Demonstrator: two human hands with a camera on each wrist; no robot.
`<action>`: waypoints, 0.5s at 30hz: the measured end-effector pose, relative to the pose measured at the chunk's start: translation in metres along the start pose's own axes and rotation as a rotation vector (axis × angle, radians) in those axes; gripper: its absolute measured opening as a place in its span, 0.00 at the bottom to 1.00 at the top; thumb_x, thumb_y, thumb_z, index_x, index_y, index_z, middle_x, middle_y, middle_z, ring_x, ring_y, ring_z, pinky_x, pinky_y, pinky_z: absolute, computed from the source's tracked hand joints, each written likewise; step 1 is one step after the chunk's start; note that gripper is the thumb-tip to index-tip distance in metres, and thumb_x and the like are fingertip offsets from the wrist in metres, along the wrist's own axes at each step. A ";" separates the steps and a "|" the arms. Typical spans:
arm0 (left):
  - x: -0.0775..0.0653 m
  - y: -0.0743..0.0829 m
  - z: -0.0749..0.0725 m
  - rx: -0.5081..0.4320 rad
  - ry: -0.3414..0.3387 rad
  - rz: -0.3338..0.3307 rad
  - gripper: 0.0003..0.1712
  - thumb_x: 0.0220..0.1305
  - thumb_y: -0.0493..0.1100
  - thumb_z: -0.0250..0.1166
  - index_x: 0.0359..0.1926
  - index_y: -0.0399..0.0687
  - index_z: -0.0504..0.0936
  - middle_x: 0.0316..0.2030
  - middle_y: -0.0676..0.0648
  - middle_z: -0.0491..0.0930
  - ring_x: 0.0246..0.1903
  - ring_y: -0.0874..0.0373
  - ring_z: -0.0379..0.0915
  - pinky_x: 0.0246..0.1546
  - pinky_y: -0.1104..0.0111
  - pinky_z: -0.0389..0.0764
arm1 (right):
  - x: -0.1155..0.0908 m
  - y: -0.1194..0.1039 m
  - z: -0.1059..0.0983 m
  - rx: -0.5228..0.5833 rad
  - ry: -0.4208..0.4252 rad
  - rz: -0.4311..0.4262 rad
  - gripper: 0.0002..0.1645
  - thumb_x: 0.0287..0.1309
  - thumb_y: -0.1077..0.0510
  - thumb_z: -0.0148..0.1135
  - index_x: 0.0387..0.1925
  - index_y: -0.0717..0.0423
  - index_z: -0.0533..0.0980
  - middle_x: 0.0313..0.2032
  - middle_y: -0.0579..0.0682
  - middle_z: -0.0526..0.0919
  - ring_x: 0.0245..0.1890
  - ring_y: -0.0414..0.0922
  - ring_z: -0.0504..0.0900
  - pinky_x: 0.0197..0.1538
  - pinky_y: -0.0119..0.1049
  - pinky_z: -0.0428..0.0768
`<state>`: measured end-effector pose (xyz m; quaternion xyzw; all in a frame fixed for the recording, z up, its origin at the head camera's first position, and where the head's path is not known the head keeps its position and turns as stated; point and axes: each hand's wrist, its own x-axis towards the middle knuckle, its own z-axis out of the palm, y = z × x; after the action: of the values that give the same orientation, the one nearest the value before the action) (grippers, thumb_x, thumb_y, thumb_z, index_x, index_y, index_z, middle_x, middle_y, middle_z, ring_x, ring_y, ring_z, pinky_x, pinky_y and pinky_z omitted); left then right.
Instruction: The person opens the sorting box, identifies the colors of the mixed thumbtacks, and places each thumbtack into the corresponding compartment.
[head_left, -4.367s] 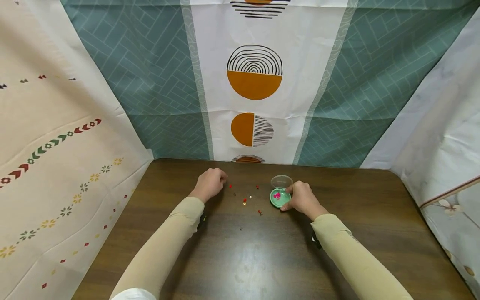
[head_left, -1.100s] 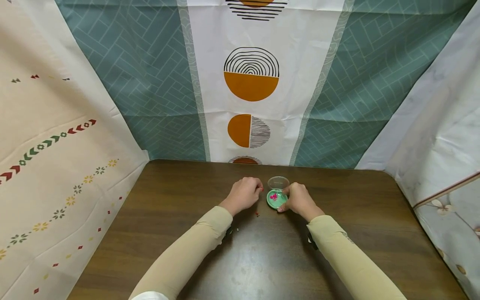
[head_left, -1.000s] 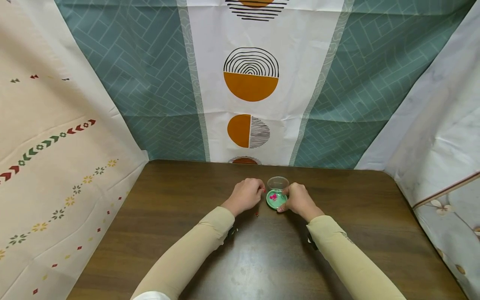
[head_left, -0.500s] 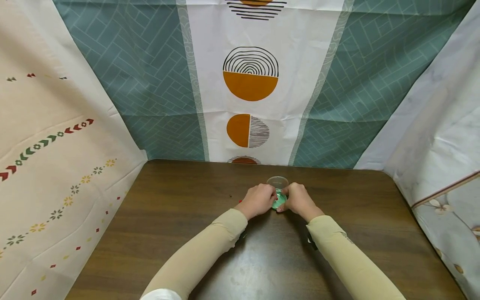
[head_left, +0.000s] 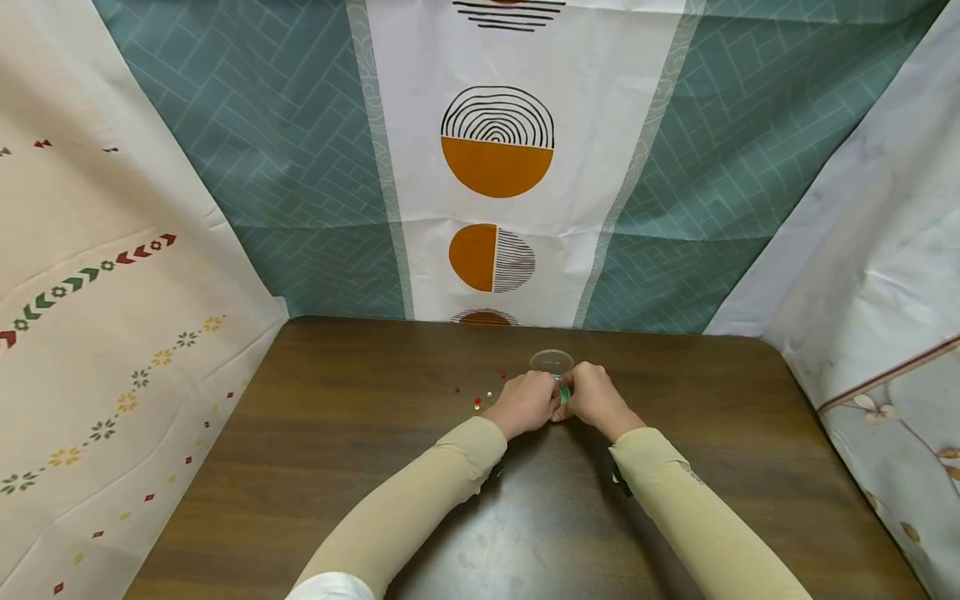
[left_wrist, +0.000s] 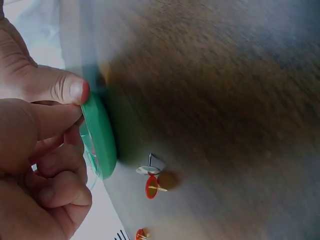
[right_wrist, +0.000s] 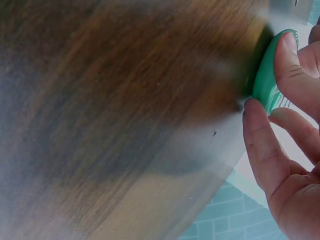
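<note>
My right hand [head_left: 597,398] grips a small round green case [right_wrist: 267,75], its thumb and fingers on the rim. The case's clear lid [head_left: 551,361] stands open on the far side. My left hand [head_left: 527,402] has its fingers curled right at the case, reaching over the rim. Its fingertips are hidden, so I cannot tell whether they still hold a thumbtack. In the left wrist view, a silver thumbtack [left_wrist: 149,170] and a red-rimmed thumbtack [left_wrist: 151,187] lie points up on the table. Another red thumbtack [left_wrist: 141,233] shows at the bottom edge.
Left of the case, a red thumbtack [head_left: 477,401], a gold one [head_left: 476,407] and a small dark piece [head_left: 457,389] lie scattered on the brown wooden table [head_left: 345,367]. A patterned cloth [head_left: 495,175] hangs along the table's back edge.
My left hand has moved right from the scattered thumbtacks, carrying a red one, to over the green case, which it now mostly covers. My right hand keeps its grip on the case.
</note>
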<state>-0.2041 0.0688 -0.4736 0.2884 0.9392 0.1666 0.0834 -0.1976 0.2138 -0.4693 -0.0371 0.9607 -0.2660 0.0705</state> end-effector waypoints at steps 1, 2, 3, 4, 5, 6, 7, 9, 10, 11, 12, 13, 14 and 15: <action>0.000 0.000 0.000 -0.006 0.000 -0.003 0.24 0.65 0.45 0.55 0.10 0.56 0.64 0.11 0.57 0.58 0.13 0.66 0.56 0.12 0.73 0.59 | 0.000 -0.001 0.000 0.000 -0.002 0.000 0.22 0.18 0.49 0.83 0.24 0.47 0.84 0.25 0.45 0.85 0.29 0.43 0.74 0.35 0.36 0.75; 0.000 0.000 0.000 -0.012 -0.001 -0.005 0.24 0.65 0.45 0.56 0.10 0.56 0.64 0.11 0.57 0.59 0.13 0.65 0.57 0.12 0.73 0.59 | 0.000 -0.001 -0.001 -0.004 -0.002 0.002 0.22 0.18 0.49 0.83 0.25 0.47 0.84 0.26 0.45 0.85 0.29 0.43 0.74 0.35 0.36 0.76; 0.000 0.001 -0.001 -0.017 0.001 -0.006 0.24 0.64 0.45 0.56 0.10 0.56 0.65 0.10 0.57 0.59 0.13 0.65 0.57 0.12 0.73 0.60 | 0.001 -0.001 -0.001 -0.008 -0.001 0.003 0.22 0.18 0.49 0.83 0.26 0.47 0.84 0.26 0.45 0.85 0.29 0.43 0.74 0.36 0.36 0.76; 0.000 0.001 -0.001 -0.019 0.001 -0.009 0.24 0.64 0.44 0.56 0.10 0.56 0.65 0.10 0.57 0.59 0.12 0.65 0.57 0.12 0.72 0.60 | 0.001 -0.001 -0.001 -0.014 0.001 0.002 0.23 0.18 0.50 0.83 0.26 0.47 0.84 0.27 0.45 0.85 0.29 0.43 0.75 0.36 0.36 0.76; 0.000 0.002 -0.001 -0.018 0.001 -0.012 0.24 0.64 0.44 0.57 0.10 0.56 0.65 0.10 0.57 0.60 0.12 0.65 0.57 0.12 0.72 0.60 | 0.001 -0.001 -0.001 -0.020 0.002 0.000 0.24 0.18 0.50 0.83 0.27 0.47 0.85 0.28 0.45 0.85 0.30 0.43 0.75 0.36 0.37 0.77; 0.000 0.002 -0.002 -0.015 -0.002 -0.016 0.24 0.64 0.44 0.57 0.10 0.56 0.65 0.10 0.57 0.60 0.12 0.65 0.58 0.12 0.72 0.61 | 0.001 -0.001 -0.001 -0.027 0.004 -0.004 0.25 0.18 0.50 0.83 0.28 0.47 0.85 0.28 0.46 0.85 0.31 0.43 0.76 0.37 0.37 0.77; 0.000 0.003 -0.002 -0.011 -0.006 -0.021 0.24 0.64 0.44 0.57 0.10 0.56 0.65 0.10 0.57 0.60 0.12 0.65 0.57 0.12 0.72 0.60 | 0.001 -0.001 -0.001 -0.033 0.004 -0.011 0.26 0.18 0.50 0.84 0.29 0.48 0.85 0.29 0.46 0.85 0.31 0.43 0.76 0.38 0.38 0.77; -0.001 0.004 -0.002 0.009 -0.015 -0.031 0.24 0.65 0.44 0.56 0.10 0.55 0.64 0.11 0.56 0.59 0.12 0.65 0.56 0.12 0.72 0.60 | 0.001 -0.001 -0.001 -0.043 0.005 -0.021 0.27 0.17 0.50 0.84 0.30 0.49 0.85 0.30 0.46 0.86 0.33 0.44 0.77 0.39 0.39 0.78; -0.001 0.005 -0.002 0.022 -0.020 -0.037 0.24 0.65 0.44 0.56 0.11 0.55 0.64 0.11 0.56 0.58 0.12 0.65 0.55 0.12 0.71 0.60 | 0.001 -0.001 -0.001 -0.047 0.003 -0.024 0.27 0.17 0.50 0.84 0.30 0.49 0.85 0.30 0.46 0.86 0.33 0.44 0.77 0.39 0.39 0.78; -0.001 0.006 -0.002 0.036 -0.021 -0.041 0.24 0.65 0.44 0.55 0.11 0.55 0.63 0.11 0.56 0.58 0.12 0.64 0.55 0.11 0.71 0.60 | 0.001 -0.001 0.000 -0.050 0.001 -0.024 0.27 0.17 0.50 0.84 0.30 0.49 0.85 0.31 0.46 0.86 0.33 0.44 0.77 0.39 0.39 0.78; -0.001 0.006 -0.002 0.049 -0.024 -0.047 0.24 0.65 0.44 0.56 0.11 0.55 0.63 0.11 0.56 0.58 0.13 0.64 0.55 0.12 0.71 0.60 | 0.001 -0.002 0.000 -0.052 0.001 -0.023 0.27 0.17 0.50 0.84 0.31 0.49 0.85 0.31 0.47 0.86 0.35 0.44 0.78 0.40 0.39 0.78; -0.001 0.007 -0.002 0.056 -0.025 -0.054 0.24 0.65 0.43 0.56 0.12 0.55 0.63 0.11 0.56 0.58 0.13 0.64 0.55 0.12 0.70 0.60 | 0.000 -0.002 0.000 -0.053 -0.001 -0.019 0.28 0.17 0.50 0.84 0.31 0.49 0.85 0.32 0.47 0.86 0.35 0.45 0.78 0.41 0.40 0.78; -0.001 0.007 -0.002 0.059 -0.023 -0.060 0.24 0.65 0.43 0.56 0.12 0.55 0.63 0.11 0.56 0.58 0.13 0.64 0.56 0.12 0.70 0.61 | 0.000 -0.002 -0.001 -0.055 -0.002 -0.014 0.29 0.17 0.49 0.84 0.32 0.49 0.85 0.33 0.48 0.86 0.37 0.45 0.79 0.43 0.41 0.78; 0.000 0.007 -0.002 0.060 -0.019 -0.065 0.24 0.64 0.42 0.56 0.11 0.56 0.63 0.11 0.56 0.57 0.13 0.64 0.56 0.12 0.70 0.61 | 0.000 -0.003 -0.001 -0.057 -0.005 -0.008 0.30 0.16 0.49 0.84 0.33 0.50 0.85 0.35 0.49 0.86 0.39 0.46 0.79 0.44 0.41 0.78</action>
<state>-0.2007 0.0735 -0.4692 0.2619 0.9518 0.1330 0.0890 -0.1973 0.2120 -0.4673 -0.0438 0.9675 -0.2388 0.0709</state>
